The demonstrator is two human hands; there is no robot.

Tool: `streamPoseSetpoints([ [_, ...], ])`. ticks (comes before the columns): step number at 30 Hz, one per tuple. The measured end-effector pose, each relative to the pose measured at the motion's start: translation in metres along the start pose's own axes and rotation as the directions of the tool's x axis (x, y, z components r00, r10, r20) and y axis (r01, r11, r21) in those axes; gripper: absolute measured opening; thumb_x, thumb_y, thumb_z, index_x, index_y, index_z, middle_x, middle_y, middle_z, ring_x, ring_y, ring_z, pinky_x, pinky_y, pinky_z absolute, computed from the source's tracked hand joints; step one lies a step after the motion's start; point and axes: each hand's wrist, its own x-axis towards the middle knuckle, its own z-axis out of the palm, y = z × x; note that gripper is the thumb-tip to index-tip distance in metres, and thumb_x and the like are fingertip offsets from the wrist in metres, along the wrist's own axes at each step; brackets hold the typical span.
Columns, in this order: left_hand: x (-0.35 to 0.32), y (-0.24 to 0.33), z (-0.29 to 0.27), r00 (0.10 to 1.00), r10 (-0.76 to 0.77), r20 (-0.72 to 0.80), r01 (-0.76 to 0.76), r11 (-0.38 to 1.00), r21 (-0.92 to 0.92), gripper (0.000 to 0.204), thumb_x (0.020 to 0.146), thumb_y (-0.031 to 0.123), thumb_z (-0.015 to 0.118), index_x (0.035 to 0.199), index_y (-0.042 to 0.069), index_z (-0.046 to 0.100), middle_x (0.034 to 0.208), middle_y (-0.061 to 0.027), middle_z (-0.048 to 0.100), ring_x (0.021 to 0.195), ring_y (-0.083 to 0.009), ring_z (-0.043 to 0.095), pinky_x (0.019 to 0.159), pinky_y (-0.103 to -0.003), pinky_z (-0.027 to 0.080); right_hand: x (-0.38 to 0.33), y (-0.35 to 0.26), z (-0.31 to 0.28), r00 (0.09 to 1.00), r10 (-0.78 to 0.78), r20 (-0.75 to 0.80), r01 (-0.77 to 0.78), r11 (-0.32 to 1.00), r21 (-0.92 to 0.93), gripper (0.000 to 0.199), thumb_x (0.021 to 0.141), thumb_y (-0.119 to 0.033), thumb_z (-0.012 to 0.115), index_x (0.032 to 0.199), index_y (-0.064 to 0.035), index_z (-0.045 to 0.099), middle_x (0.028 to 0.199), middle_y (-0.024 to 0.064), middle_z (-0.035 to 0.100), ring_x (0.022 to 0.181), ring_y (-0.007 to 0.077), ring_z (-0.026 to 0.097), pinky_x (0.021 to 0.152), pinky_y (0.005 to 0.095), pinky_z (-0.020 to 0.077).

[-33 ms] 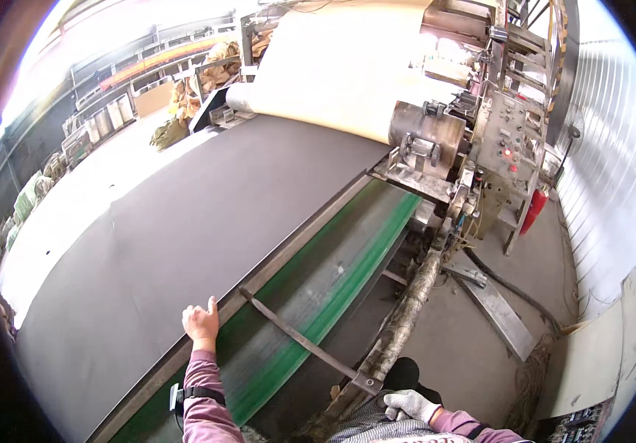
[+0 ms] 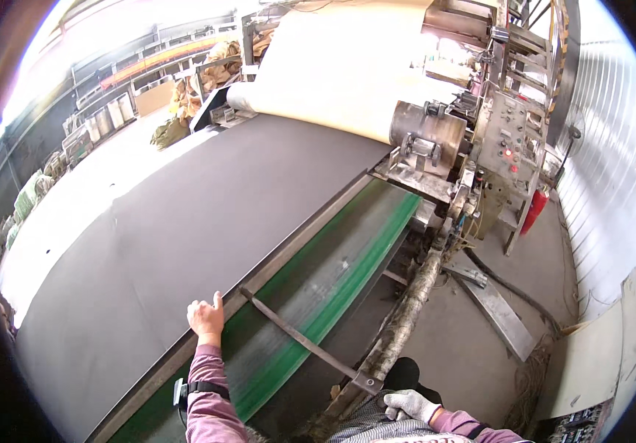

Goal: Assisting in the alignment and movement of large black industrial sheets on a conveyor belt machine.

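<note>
At near edge of wide dark sheet (image 2: 207,214): bare left hand (image 2: 206,319) resting half-open on metal rail (image 2: 288,255), gripping nothing, likely feeling sheet's edge. Gloved right hand (image 2: 409,404) lying loosely curled near lap, holding nothing.

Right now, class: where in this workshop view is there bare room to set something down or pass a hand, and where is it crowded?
Free: the wide dark sheet between the left hand and the pale roll; the concrete floor between the wrapped pipe and the corrugated wall. Crowded: the control panel and roller. The gloved right hand rests low.
</note>
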Motion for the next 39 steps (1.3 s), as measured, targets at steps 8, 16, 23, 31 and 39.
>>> streamPoseSetpoints([
  [8,0.031,0.05,0.02,0.989,0.084,0.125,-0.02,0.897,-0.442,0.055,0.086,0.05,0.054,0.093,-0.003,0.068,0.11,-0.0218,0.062,0.111,-0.0318,0.054,0.096,-0.04,0.041,0.003,0.003,-0.002,1.0,-0.007,-0.019,0.006,0.999,-0.035,0.029,0.089,-0.03,0.058,0.092,-0.0019,0.063,0.071,0.0055,0.063,0.047,0.0097,0.051,0.044,0.0234,0.043],
  [16,-0.017,-0.182,-0.071,0.87,-0.491,0.047,0.479,0.864,0.156,0.069,0.063,0.038,0.075,0.113,-0.004,0.054,0.113,-0.0215,0.054,0.113,-0.0371,0.048,0.097,-0.042,0.041,0.002,0.008,0.001,0.998,-0.066,-0.021,0.068,0.992,0.105,0.021,0.087,-0.026,0.058,0.083,-0.006,0.061,0.067,0.0074,0.064,0.045,0.0121,0.053,0.041,0.0243,0.0424],
  [23,-0.021,-0.233,-0.076,0.821,-0.511,0.255,0.457,0.856,0.243,0.066,0.062,0.046,0.071,0.105,-0.003,0.062,0.111,-0.0233,0.057,0.113,-0.0347,0.049,0.097,-0.043,0.042,0.004,-0.004,0.0,0.999,-0.015,-0.048,0.012,0.998,-0.063,0.027,0.087,-0.03,0.057,0.082,-0.004,0.063,0.069,0.0083,0.065,0.047,0.0133,0.054,0.044,0.0256,0.044],
  [31,0.006,-0.184,-0.063,0.831,-0.495,0.255,0.453,0.867,0.207,0.055,0.061,0.043,0.073,0.092,-0.002,0.069,0.101,-0.0249,0.065,0.098,-0.0358,0.063,0.087,-0.04,0.05,0.007,0.013,-0.004,0.997,-0.068,-0.021,0.07,0.994,0.081,0.027,0.088,-0.028,0.058,0.09,-0.0016,0.063,0.071,0.0089,0.065,0.05,0.0135,0.056,0.045,0.0241,0.0457],
  [39,0.028,-0.147,-0.021,0.913,-0.237,0.333,0.357,0.858,-0.368,0.053,0.073,0.045,0.068,0.091,-0.006,0.067,0.101,-0.0234,0.066,0.096,-0.0358,0.063,0.087,-0.039,0.048,0.008,0.004,-0.008,1.0,-0.022,0.021,0.02,0.998,0.062,0.026,0.089,-0.024,0.056,0.095,0.0007,0.061,0.07,0.0095,0.065,0.048,0.0113,0.055,0.043,0.0217,0.0446],
])
